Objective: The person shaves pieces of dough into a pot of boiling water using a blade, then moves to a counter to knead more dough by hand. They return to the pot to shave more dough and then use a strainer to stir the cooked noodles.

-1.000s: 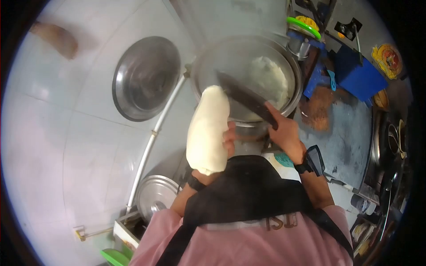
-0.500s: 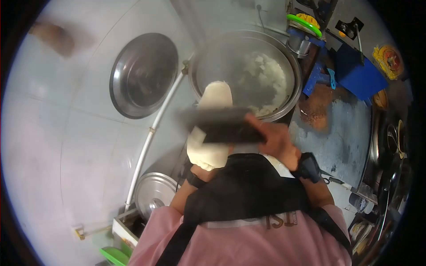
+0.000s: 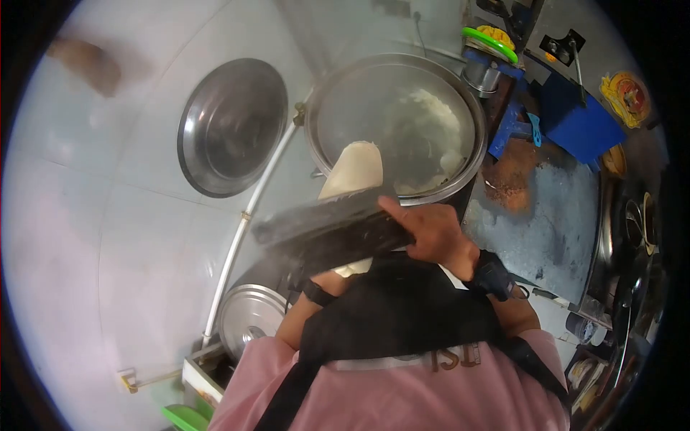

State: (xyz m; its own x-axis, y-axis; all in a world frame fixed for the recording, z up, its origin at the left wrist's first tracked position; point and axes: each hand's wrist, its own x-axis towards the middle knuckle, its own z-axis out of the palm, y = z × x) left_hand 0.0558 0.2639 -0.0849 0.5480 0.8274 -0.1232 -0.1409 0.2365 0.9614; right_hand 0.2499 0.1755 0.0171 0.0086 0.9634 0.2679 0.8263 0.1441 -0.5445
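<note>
My right hand (image 3: 444,235) is closed on a wide, dark, flat blade like a cleaver (image 3: 352,233), slightly smeared by motion. The blade lies across a long pale block of dough (image 3: 357,169), whose rounded far end points at the pot. My left hand (image 3: 328,281) is under the near end of the dough; the dough and blade hide its fingers. Just beyond is a large metal pot (image 3: 471,154) of steaming water. Pale noodle-like pieces (image 3: 440,118) float along its right side.
A steel basin (image 3: 233,129) leans on the tiled wall, by a white pipe (image 3: 237,241). A round metal lid (image 3: 251,316) is at lower left. To the right are a worktop (image 3: 539,237), a blue board (image 3: 581,118) and a metal container (image 3: 480,77) beneath a green-rimmed item (image 3: 490,43).
The blade has swung from nearly level to slanting, its left end now lower and nearer my body. My right hand has shifted slightly down. More of the dough's far end shows.
</note>
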